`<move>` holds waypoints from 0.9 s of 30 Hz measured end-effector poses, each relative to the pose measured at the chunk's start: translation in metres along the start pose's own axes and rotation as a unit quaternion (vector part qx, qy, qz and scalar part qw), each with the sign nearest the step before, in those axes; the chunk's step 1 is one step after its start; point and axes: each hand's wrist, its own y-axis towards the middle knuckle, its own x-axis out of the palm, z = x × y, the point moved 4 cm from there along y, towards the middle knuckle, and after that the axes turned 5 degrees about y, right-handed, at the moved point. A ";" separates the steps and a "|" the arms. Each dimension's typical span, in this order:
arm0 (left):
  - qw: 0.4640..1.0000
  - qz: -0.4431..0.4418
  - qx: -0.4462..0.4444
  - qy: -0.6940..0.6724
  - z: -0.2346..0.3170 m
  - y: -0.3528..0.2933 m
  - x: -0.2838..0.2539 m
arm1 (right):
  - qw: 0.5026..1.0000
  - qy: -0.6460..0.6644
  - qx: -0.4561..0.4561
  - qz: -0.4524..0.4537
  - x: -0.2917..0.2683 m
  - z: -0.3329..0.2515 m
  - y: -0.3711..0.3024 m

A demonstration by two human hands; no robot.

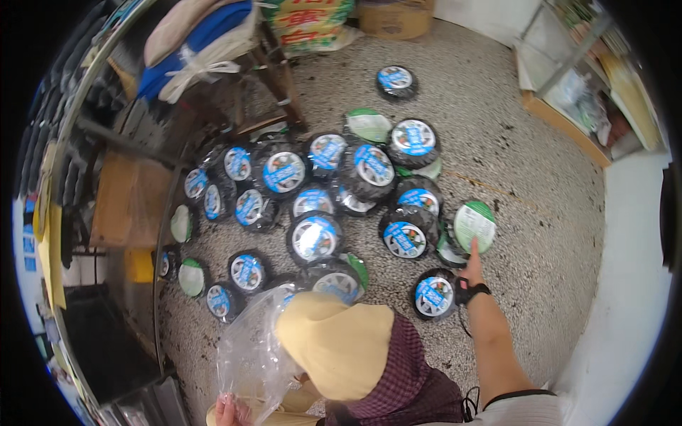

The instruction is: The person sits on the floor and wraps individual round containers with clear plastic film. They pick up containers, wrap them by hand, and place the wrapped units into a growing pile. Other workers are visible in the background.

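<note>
My right hand (472,268), with a black strap at the wrist, reaches out at the right and grips the lower edge of a round pack (474,224). Its green and white label faces up; the thumb is hidden. Against its left side leans another round pack (449,250). At the lower left, my left hand (226,410) pinches a large clear plastic bag (249,341). Several round black packs, whose dark filling looks like dried seaweed, lie scattered ahead in clear film. Most show blue and white labels; one such pack (435,297) sits beside my right wrist.
Beige cloth (334,348) and purple plaid cloth (419,376) cover the lower middle and hide some packs. A metal rack (160,284) runs along the left. Farther off are a wooden stool (280,92), a printed sack (309,25), a cardboard box (396,18) and a shelf (561,128).
</note>
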 end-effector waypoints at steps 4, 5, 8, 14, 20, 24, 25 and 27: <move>0.996 0.078 0.016 0.033 0.008 0.003 0.026 | 0.901 -0.282 -0.245 0.220 0.019 -0.074 -0.053; 0.999 0.036 0.000 0.037 0.008 0.004 0.030 | 0.831 -0.402 -0.303 0.238 0.028 -0.102 -0.060; 0.993 -0.106 -0.052 -0.012 0.008 -0.008 0.047 | 0.769 -0.450 -0.444 0.092 0.139 -0.152 -0.130; 0.986 -0.146 -0.046 -0.063 0.027 -0.019 0.097 | 0.646 -0.309 -0.571 -0.402 0.303 -0.079 -0.317; 0.967 0.073 0.105 0.221 0.008 0.010 -0.030 | 0.117 -0.472 -0.557 -0.673 0.339 0.143 -0.469; 0.956 0.125 0.120 0.236 -0.039 0.020 -0.028 | -0.090 -0.558 -0.543 -0.621 0.302 0.179 -0.490; 0.928 0.130 0.153 0.314 -0.050 0.030 -0.040 | -0.108 -0.571 -0.551 -0.599 0.291 0.192 -0.488; 0.867 0.103 0.241 0.424 -0.071 0.041 -0.045 | -0.162 -0.584 -0.555 -0.571 0.265 0.208 -0.493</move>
